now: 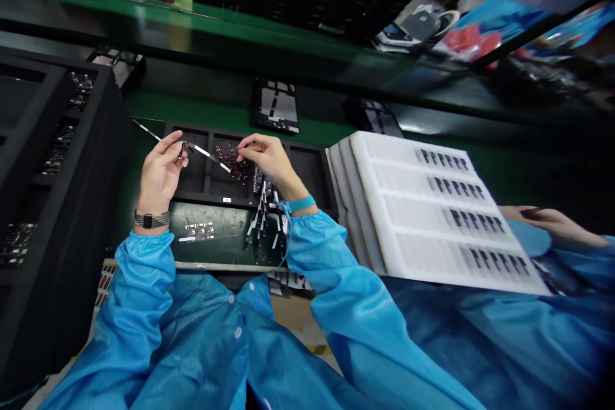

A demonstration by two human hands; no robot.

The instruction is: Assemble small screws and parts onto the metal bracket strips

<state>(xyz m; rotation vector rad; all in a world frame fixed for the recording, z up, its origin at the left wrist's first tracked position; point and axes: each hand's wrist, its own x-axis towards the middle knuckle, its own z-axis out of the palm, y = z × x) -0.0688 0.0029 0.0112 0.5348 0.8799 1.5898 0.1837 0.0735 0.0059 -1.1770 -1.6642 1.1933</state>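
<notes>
My left hand (161,173), a dark band at its wrist, pinches a thin black-and-white strip, which looks like a flex cable (210,157). The strip's free end slants down to the right over the black foam tray (218,198). Above one compartment, which holds many tiny dark-red parts (231,163), my right hand (266,157) has thumb and fingertips pressed together. Whatever is between them is too small to make out. Beneath my right wrist, several similar strips (262,218) hang over the tray's front edge. A small white-and-black board panel (198,230) lies in front of the tray.
Black foam trays with circuit boards (60,147) are stacked at left. White foam trays with rows of dark parts (432,205) stand at right, beside a co-worker's hand (552,224). Behind are a dark device unit (276,106) and a green shelf (192,32).
</notes>
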